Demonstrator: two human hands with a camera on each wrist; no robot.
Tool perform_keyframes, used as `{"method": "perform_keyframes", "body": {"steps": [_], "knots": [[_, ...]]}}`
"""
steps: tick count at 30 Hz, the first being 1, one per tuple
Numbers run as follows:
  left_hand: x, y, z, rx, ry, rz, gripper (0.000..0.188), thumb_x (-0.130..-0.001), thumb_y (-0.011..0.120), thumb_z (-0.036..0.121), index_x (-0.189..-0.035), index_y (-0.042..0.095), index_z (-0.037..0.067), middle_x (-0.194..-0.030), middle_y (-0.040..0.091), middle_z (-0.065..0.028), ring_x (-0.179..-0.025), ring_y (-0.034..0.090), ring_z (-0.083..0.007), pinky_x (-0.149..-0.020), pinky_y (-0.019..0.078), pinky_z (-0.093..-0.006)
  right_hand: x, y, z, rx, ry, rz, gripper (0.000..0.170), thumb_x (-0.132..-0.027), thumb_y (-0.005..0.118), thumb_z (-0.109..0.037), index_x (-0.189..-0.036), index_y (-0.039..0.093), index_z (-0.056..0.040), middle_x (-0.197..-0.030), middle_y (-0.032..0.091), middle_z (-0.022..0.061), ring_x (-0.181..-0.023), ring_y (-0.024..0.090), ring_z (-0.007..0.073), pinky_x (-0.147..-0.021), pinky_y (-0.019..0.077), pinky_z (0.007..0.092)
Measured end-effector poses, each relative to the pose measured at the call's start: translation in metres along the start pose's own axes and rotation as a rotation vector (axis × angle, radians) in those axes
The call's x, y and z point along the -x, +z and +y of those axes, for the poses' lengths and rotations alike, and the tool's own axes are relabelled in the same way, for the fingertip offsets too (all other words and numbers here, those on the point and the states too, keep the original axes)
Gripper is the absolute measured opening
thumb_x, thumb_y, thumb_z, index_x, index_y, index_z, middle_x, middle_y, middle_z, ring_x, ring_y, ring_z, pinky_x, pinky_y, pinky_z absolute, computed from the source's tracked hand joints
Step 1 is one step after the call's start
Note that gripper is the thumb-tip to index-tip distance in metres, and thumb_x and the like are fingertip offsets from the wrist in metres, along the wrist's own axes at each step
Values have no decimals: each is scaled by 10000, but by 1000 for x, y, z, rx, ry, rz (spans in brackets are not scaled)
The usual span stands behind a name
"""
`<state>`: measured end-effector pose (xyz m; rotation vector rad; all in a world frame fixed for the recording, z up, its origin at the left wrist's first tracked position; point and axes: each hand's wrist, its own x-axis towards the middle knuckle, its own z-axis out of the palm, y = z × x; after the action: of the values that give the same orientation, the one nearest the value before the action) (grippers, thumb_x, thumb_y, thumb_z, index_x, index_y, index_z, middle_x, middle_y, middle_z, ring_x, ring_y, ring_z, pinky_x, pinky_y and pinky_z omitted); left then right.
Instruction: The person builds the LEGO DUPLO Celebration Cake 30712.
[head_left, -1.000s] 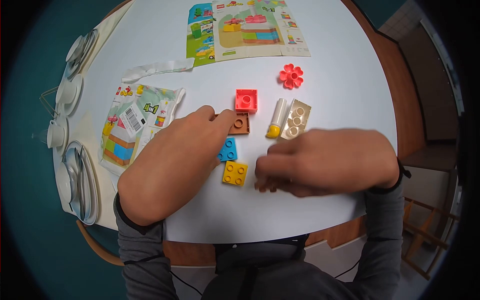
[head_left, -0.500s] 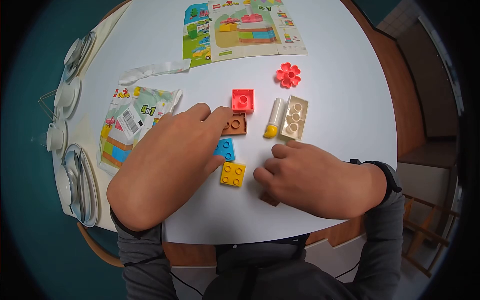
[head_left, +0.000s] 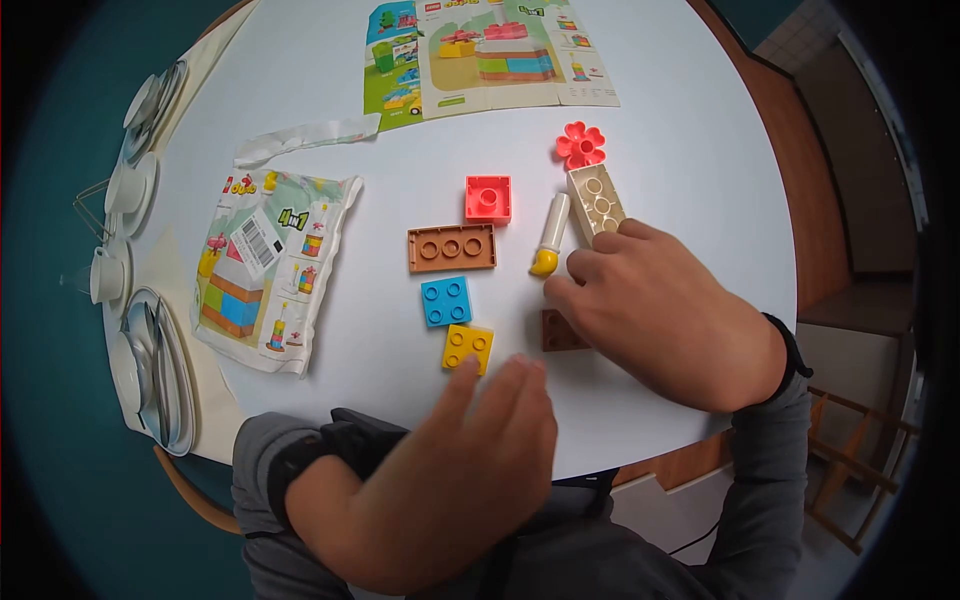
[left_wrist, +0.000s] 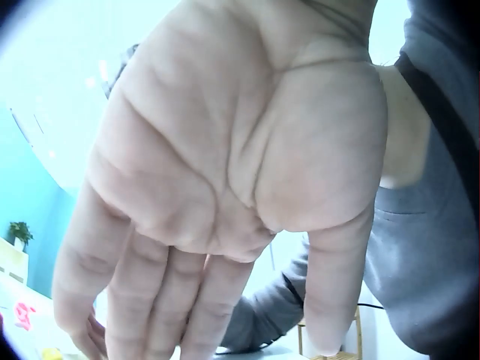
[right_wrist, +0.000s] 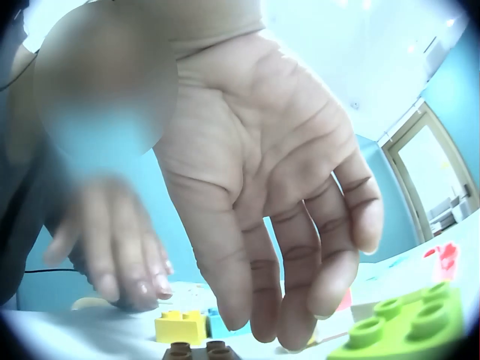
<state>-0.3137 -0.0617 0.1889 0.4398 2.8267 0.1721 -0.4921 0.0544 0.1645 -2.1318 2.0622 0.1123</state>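
Dark brown brick, one: on table, bodyward of the right fingers, partly covered; long axis hidden. Right hand, nearer: fingers loosely bent, nothing seen between them. Left hand, farther: fingers straight, thumb apart, holding nothing; yellow brick just beyond its fingertips.

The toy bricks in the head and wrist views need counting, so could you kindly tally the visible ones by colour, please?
Brown bricks: 2
Red brick: 1
Blue brick: 1
Yellow brick: 1
Cream brick: 1
Green brick, seen only in the right wrist view: 1
Total: 7
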Motion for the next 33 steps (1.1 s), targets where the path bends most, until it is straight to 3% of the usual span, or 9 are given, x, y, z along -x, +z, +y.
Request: {"method": "perform_keyframes", "body": {"steps": [3,7,8,12,16,24,26,30,33], "knots": [[-7,19,13,-137,57,76,378,-893,502,217,-1156,610,-32,-1324,559,-177,-1310,460,-299,-1059,368,-432,1,-21,5,9,137,-193,50,-811,609,-64,-855,594,-46,-791,625,81,-803,628,233,-788,483,351],[-16,25,9,-142,52,103,438,-885,471,185,-1218,586,-75,-1360,526,-219,-1315,458,-315,-1042,390,-427,14,-25,18,36,233,28,116,-780,697,-84,-863,619,-59,-780,638,68,-779,622,234,-783,482,361],[-17,25,8,-147,57,92,453,-881,481,183,-1230,575,-89,-1359,522,-233,-1312,462,-319,-1034,401,-428,16,-25,19,76,262,67,178,-762,735,-83,-930,679,-68,-797,658,63,-763,633,230,-791,482,359],[-18,30,6,-147,42,107,464,-876,501,197,-1220,571,-106,-1345,528,-242,-1293,480,-320,-1015,432,-414,18,-36,29,88,393,-56,333,-740,748,-31,-1070,717,-61,-846,682,90,-722,658,235,-729,520,365],[-15,27,8,-126,10,25,474,-857,558,210,-1211,573,-105,-1325,537,-249,-1261,511,-311,-1012,456,-396,30,-37,39,-17,343,143,357,-727,738,27,-1079,705,-23,-869,694,129,-738,675,254,-674,531,387],[-18,26,10,-184,-15,-24,375,-844,586,129,-1141,616,-99,-1260,588,-247,-1176,586,-324,-984,488,-408,39,-34,45,-38,285,180,348,-731,735,31,-1076,703,-12,-875,691,150,-745,669,284,-671,516,396],[-19,30,8,-147,-6,103,340,-803,595,79,-1046,647,-152,-1134,634,-294,-1087,624,-346,-970,482,-414,38,-35,40,-40,280,199,345,-732,735,28,-1074,703,-11,-878,691,153,-748,668,286,-672,516,396],[-25,27,5,-308,23,144,336,-794,609,88,-1053,664,-119,-1075,653,-300,-1086,614,-360,-993,460,-436,44,-47,32,-38,298,175,362,-746,712,36,-1104,688,-14,-895,691,158,-782,676,296,-683,527,395],[-26,21,2,-268,11,110,326,-847,566,88,-1137,639,-41,-1113,667,-237,-1215,563,-331,-1037,438,-460,53,-55,34,-32,348,171,369,-758,695,44,-1122,675,-6,-903,691,161,-798,681,297,-684,533,394]]}}
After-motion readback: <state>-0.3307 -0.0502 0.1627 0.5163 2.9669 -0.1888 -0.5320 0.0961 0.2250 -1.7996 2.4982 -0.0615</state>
